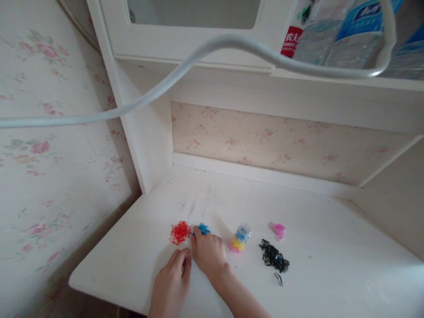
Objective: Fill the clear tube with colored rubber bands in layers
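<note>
My right hand (208, 252) reaches over the near side of a small pile of blue rubber bands (203, 228). Its index finger is stretched out to the left edge of that pile, and the other fingers are partly hidden beneath the hand. A pile of red rubber bands (179, 232) lies just left of the fingertip. Closer to me, my left hand (172, 276) rests on the white table with its fingers curled closed. Whatever may be between thumb and fingers there is too small to make out.
Right of my hands stands a small clear container (241, 236) with blue, yellow and pink contents. Further right are a pink cap (279, 230) and a pile of black rubber bands (273, 256), one loose band (278, 279) beside it. A white cable (172, 79) crosses above the table (109, 269).
</note>
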Motion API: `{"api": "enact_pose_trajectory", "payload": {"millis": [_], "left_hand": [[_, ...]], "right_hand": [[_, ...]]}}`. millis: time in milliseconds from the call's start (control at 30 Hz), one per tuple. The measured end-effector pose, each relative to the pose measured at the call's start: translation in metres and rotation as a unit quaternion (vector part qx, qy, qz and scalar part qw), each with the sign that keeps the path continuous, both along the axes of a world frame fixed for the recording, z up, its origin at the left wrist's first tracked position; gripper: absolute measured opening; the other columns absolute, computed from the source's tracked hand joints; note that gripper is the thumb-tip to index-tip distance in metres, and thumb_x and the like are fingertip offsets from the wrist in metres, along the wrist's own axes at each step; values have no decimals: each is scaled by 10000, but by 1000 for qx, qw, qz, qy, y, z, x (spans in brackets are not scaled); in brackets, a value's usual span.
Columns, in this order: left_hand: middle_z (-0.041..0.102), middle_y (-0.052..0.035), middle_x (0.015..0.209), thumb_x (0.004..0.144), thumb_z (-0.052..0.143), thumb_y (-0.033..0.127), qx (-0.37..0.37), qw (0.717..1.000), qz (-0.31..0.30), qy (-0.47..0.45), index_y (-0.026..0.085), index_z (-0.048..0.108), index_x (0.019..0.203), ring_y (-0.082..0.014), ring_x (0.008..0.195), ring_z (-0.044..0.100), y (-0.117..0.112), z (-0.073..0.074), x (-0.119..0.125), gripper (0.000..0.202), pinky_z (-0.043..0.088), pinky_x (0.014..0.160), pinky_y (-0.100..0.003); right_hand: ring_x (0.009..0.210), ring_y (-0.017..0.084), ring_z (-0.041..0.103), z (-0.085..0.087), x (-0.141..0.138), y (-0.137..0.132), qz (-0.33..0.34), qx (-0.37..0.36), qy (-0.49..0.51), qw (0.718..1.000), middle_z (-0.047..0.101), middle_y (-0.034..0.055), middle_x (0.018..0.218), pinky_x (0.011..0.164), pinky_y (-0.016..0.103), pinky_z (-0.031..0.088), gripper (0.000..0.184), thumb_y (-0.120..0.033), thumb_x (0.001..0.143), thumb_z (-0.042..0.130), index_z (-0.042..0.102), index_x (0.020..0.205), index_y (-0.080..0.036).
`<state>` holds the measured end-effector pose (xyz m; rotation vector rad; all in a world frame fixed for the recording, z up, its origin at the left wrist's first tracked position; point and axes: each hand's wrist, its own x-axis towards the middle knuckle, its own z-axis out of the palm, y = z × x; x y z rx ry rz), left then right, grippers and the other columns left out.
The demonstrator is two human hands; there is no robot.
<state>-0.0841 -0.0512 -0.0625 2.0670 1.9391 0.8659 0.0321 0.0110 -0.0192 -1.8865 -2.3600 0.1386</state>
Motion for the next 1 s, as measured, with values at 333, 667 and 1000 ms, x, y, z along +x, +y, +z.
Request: {"api": "enact_pose_trajectory", "payload": {"millis": [333,667,1000], "left_hand": [[694,-37,965,940,368,293,-30,999,-9,-17,230,589,1028,-168,779,698,3,3,0,246,528,662,-254],[614,-104,1221,928,390,274,-113,991,-8,71,226,541,1205,-199,878,694,16,17,11,319,523,685,-279],[612,-72,1029,938,368,278,-96,982,15,162,215,606,983,-161,644,663,31,17,24,251,468,529,-251]], "right_hand": [[683,256,705,4,24,-14,-13,14,-37,999,718,74,739,580,291,489,284,-283,951,387,664,900,-248],[713,158,699,-2,46,-25,-44,42,212,975,750,5,816,636,199,472,293,-301,947,442,713,1055,-326],[491,87,428,37,96,-35,-210,120,556,795,577,-6,609,441,191,347,457,-527,826,587,719,1063,-160]]}}
